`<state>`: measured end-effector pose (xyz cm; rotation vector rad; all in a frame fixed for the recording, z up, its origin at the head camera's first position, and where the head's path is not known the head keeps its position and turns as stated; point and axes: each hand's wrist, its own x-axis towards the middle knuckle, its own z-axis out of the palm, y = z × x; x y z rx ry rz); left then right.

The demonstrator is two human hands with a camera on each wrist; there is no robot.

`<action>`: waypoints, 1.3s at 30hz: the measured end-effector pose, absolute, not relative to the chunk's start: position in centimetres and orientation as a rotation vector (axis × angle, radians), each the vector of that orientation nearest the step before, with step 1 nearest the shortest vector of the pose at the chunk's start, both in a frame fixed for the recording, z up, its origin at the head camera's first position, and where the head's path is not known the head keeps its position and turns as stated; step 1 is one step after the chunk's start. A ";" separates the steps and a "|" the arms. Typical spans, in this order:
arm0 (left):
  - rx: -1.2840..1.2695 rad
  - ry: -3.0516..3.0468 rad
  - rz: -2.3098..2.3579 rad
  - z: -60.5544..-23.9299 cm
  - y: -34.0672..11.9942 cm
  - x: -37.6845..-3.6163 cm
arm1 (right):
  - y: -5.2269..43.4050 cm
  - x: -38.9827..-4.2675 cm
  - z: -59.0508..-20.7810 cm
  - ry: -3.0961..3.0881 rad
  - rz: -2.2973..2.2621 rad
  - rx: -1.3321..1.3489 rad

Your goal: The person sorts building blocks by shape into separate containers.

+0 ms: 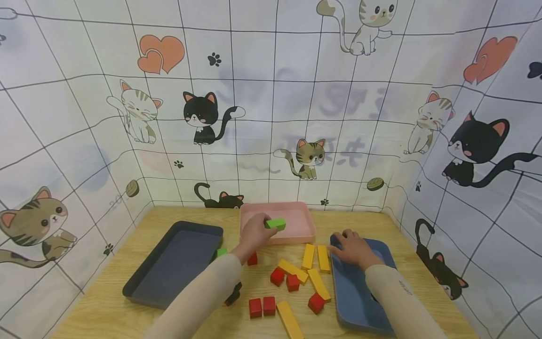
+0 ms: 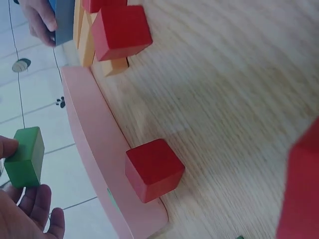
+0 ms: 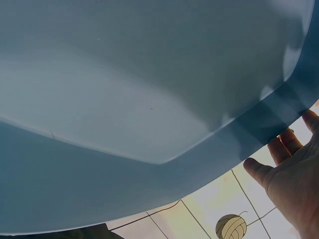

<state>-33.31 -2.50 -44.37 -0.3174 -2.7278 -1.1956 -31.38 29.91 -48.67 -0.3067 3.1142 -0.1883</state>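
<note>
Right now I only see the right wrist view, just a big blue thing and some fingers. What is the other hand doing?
Observer: The left hand pinches a green block above the pink tray.
Operator: Where are the other blocks?
Observer: Red cubes and yellow bars lie on the wooden table, between your blue tray and a dark tray.
Operator: Is there another green one?
Observer: Yes, a second green piece lies beside the dark tray, partly hidden by the left arm.
</note>
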 end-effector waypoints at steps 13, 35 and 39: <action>-0.056 -2.717 -1.287 -45.2 -1.8 -35.0 | 30.0 -31.3 -48.8 3.111 -0.171 -0.268; 0.086 -2.761 -1.044 -46.7 -1.4 -36.0 | 29.6 -31.7 -49.1 3.107 -0.151 -0.257; 0.058 -2.760 -1.016 -46.4 -1.5 -36.1 | 29.7 -31.7 -48.9 3.107 -0.157 -0.250</action>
